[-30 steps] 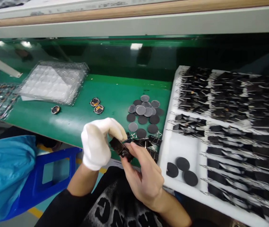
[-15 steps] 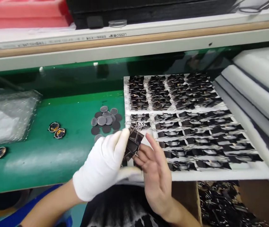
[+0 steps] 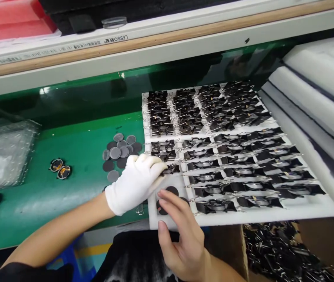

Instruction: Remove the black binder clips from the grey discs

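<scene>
My left hand (image 3: 134, 182), in a white glove, reaches onto the white foam tray (image 3: 272, 213). Its fingertips are pinched on a black binder clip (image 3: 170, 169) resting at the end of a row in the tray's left column. My bare right hand (image 3: 181, 231) hovers over the tray's front left corner with fingers spread and nothing in it. Its fingertips are just beside two or three black discs (image 3: 172, 190) lying in the tray. Rows of black binder clips (image 3: 228, 156) with metal handles fill most of the tray.
A pile of grey and black discs (image 3: 120, 148) lies on the green table (image 3: 75, 196), left of the tray. Round amber-centred parts (image 3: 59, 169) and a clear blister pack (image 3: 2, 156) lie further left. White foam sheets (image 3: 316, 90) are stacked at right, above a box of loose clips (image 3: 287, 250).
The clip held up between both hands has come down onto the tray under my left hand. My right hand has let go and dropped back, fingers spread. The view swung right.
</scene>
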{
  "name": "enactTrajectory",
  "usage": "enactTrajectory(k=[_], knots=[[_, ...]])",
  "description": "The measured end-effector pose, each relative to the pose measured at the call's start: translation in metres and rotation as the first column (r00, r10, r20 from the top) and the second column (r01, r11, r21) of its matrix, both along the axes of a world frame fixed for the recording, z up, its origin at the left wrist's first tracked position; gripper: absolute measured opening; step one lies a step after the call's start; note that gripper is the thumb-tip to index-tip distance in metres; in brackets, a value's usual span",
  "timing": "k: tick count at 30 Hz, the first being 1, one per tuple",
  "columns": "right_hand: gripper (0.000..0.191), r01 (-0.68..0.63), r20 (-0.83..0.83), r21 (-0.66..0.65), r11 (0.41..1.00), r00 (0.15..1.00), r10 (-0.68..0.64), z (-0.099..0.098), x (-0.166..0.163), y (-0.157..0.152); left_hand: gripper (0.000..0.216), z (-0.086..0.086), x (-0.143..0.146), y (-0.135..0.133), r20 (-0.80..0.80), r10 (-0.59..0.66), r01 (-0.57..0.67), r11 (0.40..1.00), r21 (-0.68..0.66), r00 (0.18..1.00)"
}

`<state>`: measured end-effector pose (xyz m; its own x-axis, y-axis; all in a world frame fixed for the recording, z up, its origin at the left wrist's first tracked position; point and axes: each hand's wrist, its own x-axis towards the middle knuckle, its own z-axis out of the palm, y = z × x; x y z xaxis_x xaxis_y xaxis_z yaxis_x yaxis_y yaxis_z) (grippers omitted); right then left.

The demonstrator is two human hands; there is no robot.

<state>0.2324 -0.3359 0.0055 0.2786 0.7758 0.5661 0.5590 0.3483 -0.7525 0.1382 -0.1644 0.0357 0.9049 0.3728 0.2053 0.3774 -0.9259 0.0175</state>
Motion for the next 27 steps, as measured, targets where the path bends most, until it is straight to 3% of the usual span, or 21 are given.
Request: enactTrajectory(k=[4,9,12,15,17,20,22,25,27], knots=[[0.045,-0.106,0.002,0.008,0.994,0.994,0.106,0.0,0.003,0.005,0.017,0.001,0.003,-0.006,-0.07,0.143,-0.139,0.988,0.064,0.987],[0.041,-0.163,-0.003,0.006,0.987,0.987,0.163,0.0,0.004,0.011,0.018,-0.003,0.006,-0.005,-0.028,0.152,-0.151,0.988,0.033,0.988],[0.04,-0.168,0.029,0.009,0.986,0.985,0.168,0.001,0.006,0.011,0.017,-0.009,0.009,-0.008,-0.005,0.13,-0.129,0.988,0.083,0.992],[0.035,-0.024,0.27,-0.043,0.999,0.962,0.035,0.001,0.012,0.006,0.023,-0.01,0.008,-0.016,0.103,0.135,-0.151,0.973,0.175,0.985],[0.035,0.09,0.519,-0.14,0.986,0.854,-0.004,-0.001,0.02,0.001,0.027,-0.004,0.001,-0.018,0.135,0.146,-0.17,0.966,0.195,0.98],[0.05,0.166,0.746,-0.268,0.949,0.659,0.096,-0.008,0.033,-0.003,0.04,0.012,-0.023,-0.003,0.067,0.2,-0.208,0.967,0.15,0.978],[0.056,0.15,0.804,-0.277,0.949,0.578,0.143,-0.012,0.04,-0.003,0.039,0.021,-0.05,0.02,0.02,0.335,-0.335,0.936,0.108,0.942],[0.054,0.094,0.86,-0.239,0.967,0.484,0.165,-0.011,0.05,-0.001,0.045,0.028,-0.106,0.06,-0.105,0.572,-0.571,0.82,0.038,0.814],[0.05,0.072,0.881,-0.211,0.975,0.446,0.158,-0.007,0.056,0.003,0.05,0.028,-0.148,0.078,-0.239,0.691,-0.701,0.711,0.054,0.682]])
